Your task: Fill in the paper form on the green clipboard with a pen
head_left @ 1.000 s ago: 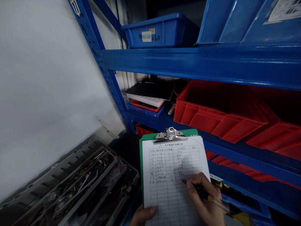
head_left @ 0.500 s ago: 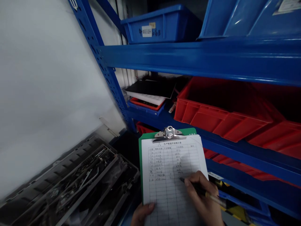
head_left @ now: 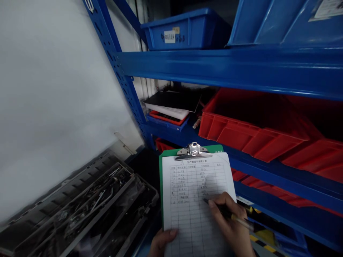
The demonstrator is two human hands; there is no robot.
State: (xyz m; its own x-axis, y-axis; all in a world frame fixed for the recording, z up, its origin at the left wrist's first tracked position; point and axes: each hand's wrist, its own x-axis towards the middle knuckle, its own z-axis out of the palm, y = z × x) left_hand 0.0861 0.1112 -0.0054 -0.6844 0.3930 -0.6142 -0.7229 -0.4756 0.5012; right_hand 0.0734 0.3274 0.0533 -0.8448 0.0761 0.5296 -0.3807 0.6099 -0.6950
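A green clipboard with a metal clip bears a printed table sheet, its upper rows filled with handwriting. My left hand grips the clipboard's lower left edge, the thumb lying on the paper and the other fingers hidden underneath. Between the fingers of my right hand is a dark pen with a gold-coloured band. Its tip is at the sheet, by the lowest written rows; whether it touches the paper I cannot tell.
Beyond the clipboard stands a blue shelf rack with red bins and a blue bin. A black folder lies on stacked trays. At lower left, an open toolbox holds metal tools. A white wall rises behind it.
The pen and my right hand have shifted very slightly up and left over the sheet. The view has moved a little; my left hand keeps its hold.
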